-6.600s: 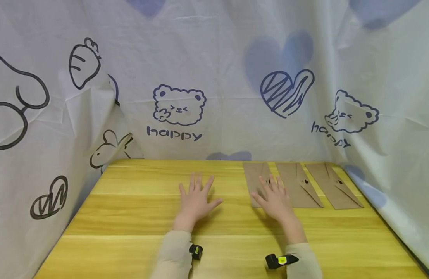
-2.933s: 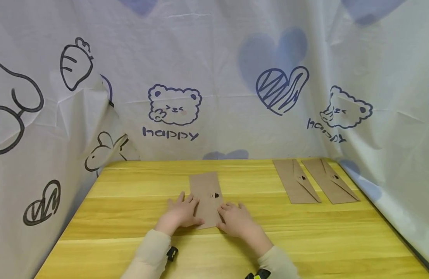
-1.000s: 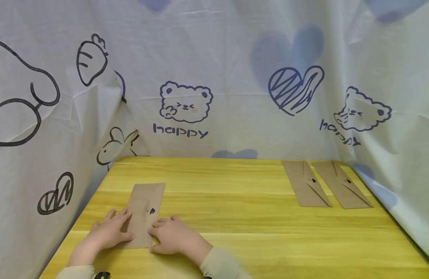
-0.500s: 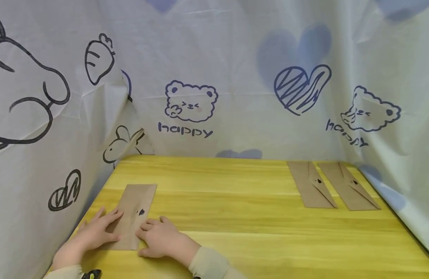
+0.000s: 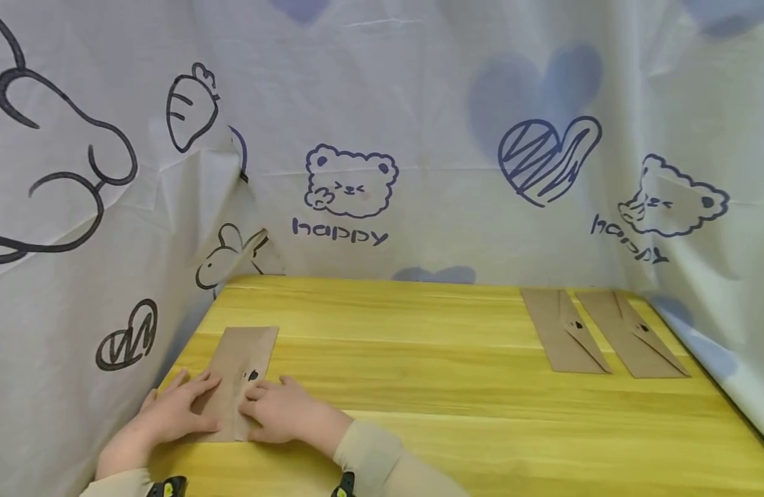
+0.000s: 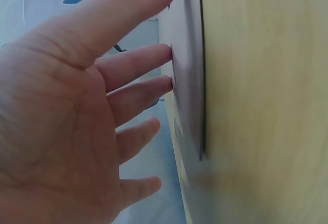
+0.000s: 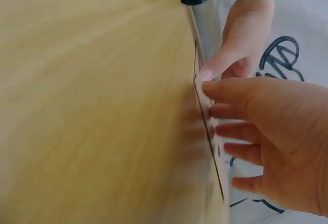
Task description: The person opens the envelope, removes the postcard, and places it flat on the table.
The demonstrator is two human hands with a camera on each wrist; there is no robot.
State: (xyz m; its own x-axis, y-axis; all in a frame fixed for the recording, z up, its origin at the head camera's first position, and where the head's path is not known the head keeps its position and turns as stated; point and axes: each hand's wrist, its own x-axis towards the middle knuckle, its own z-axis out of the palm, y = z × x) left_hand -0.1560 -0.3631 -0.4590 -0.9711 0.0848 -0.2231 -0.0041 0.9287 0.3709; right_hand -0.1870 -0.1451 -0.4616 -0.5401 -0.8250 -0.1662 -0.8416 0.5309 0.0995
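Observation:
A brown paper envelope (image 5: 250, 342) with a small black mark lies flat on the left part of the table. On its left side rests my left hand (image 5: 173, 412), fingers spread, thumb near the lower edge. In the left wrist view, the thumb and two fingertips (image 6: 165, 83) meet the envelope's face. My right hand (image 5: 285, 412) touches the envelope's right side below the black mark. The right wrist view shows its fingers nearly straight, with the thumb (image 7: 218, 89) at the envelope's edge close to my left thumb.
Two similar envelopes, a nearer one (image 5: 555, 338) and an outer one (image 5: 630, 338), lie side by side at the table's back right. A white sheet (image 5: 431, 228) with drawings hangs behind and along the sides of the wooden table (image 5: 431, 359).
One envelope has gone from the row at the right to the middle, then to the left, under both hands. In the last half second it has barely shifted; my right hand has edged upward.

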